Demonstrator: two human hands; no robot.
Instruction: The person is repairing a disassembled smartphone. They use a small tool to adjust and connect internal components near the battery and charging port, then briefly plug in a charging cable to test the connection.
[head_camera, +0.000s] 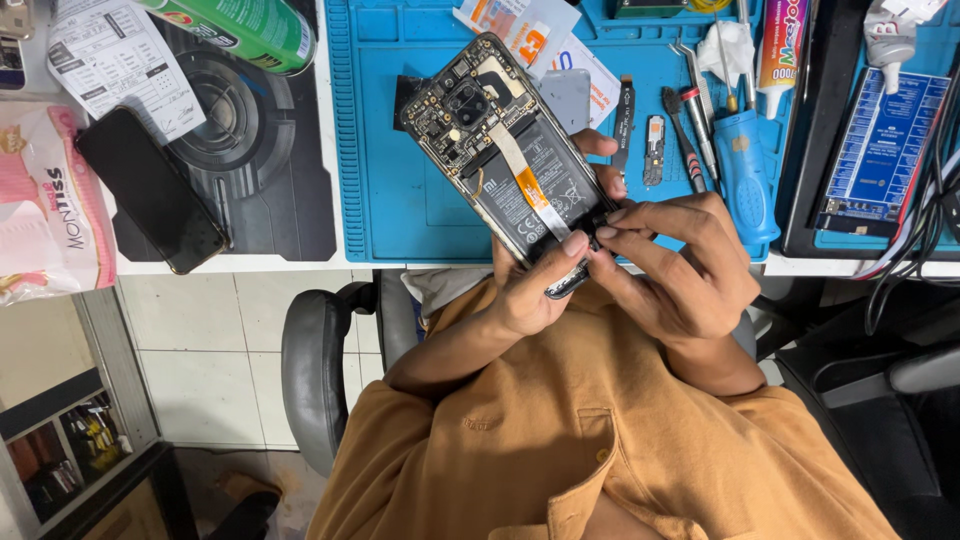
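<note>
While the opened phone (505, 155) is pinched at its lower end between the left hand (535, 290) and right hand (675, 265), its far end juts unsupported over the blue mat (400, 190); the ribbon cable (530, 185) just above the grip may be torn by a slip.

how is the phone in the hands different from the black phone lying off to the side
The opened phone is held by both hands, back cover off, with circuit board, battery and flex cable exposed. The black phone lies untouched on the dark mat, closed, showing only a plain dark glossy face. Both are slim rectangular phones lying at a slant.
</note>
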